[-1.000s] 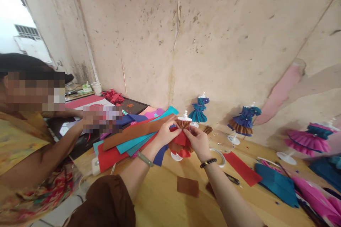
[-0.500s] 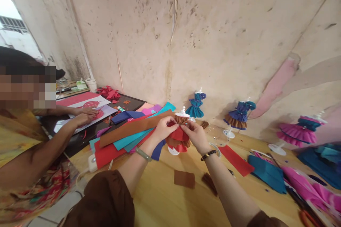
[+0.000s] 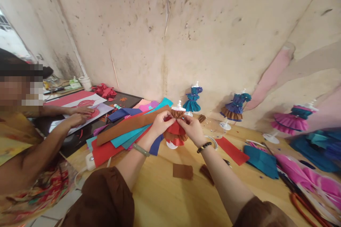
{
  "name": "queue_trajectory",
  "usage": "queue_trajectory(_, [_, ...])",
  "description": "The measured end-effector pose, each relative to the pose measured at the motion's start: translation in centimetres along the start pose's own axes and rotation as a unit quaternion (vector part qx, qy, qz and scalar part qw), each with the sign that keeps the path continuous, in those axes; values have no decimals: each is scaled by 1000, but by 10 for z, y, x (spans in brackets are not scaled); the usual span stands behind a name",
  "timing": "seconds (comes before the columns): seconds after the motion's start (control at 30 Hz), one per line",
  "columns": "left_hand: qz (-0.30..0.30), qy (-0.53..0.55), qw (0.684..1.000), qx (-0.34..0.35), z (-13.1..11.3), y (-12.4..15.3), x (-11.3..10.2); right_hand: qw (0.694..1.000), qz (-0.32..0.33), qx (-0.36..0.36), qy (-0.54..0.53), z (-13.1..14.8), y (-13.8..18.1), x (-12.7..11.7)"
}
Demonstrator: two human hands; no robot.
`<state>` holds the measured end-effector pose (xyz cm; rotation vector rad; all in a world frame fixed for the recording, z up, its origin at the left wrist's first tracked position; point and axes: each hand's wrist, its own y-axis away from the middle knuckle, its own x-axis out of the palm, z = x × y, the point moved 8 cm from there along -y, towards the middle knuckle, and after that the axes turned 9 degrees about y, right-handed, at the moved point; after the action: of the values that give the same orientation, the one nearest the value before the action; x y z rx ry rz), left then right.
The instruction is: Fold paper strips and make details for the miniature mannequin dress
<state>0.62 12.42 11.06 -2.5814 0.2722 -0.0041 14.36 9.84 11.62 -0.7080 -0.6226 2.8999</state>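
Observation:
A small white mannequin stand with a brown pleated top and a red and brown paper skirt (image 3: 176,132) stands on the wooden table (image 3: 165,191). My left hand (image 3: 160,123) pinches the paper dress at its waist from the left. My right hand (image 3: 192,129) pinches it from the right, fingers closed on the folds. Both wrists wear bracelets.
A fan of coloured paper strips (image 3: 125,133) lies left of the dress. Finished paper dresses (image 3: 192,100) (image 3: 236,108) (image 3: 291,120) stand along the wall. A brown paper piece (image 3: 182,171), red sheet (image 3: 232,150) and teal sheet (image 3: 261,160) lie nearby. Another person (image 3: 29,142) sits at left, hands on a drawing (image 3: 80,108).
My hands stay closed on the paper dress with small finger shifts at its waist. The view has swung slightly right and down. The person at left keeps both hands on the drawing.

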Motion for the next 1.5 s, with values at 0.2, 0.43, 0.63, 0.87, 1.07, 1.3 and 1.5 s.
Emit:
queue_trajectory(0.2, [3,11,1000,-3,-2,-1,3,1000,1,-5,23,6,0,-2])
queue_trajectory(0.43, [-9,8,1000,-8,2,-5,-1,998,-36,37,28,-12,9,-17])
queue_trajectory(0.63, [-14,10,1000,-12,4,-5,-4,987,-58,124,88,-56,49,-62])
queue_trajectory(0.87, [-24,6,1000,-12,3,0,-10,961,62,131,234,-115,131,-85])
queue_trajectory(1.07, [-33,-8,999,2,-5,6,-14,948,62,40,309,-119,166,-60])
queue_trajectory(1.3, [-90,-24,996,6,-14,23,-37,936,17,-10,352,-113,164,-53])
queue_trajectory(1.5, [-285,-54,957,17,-29,64,-63,977,-57,63,196,-99,149,-71])
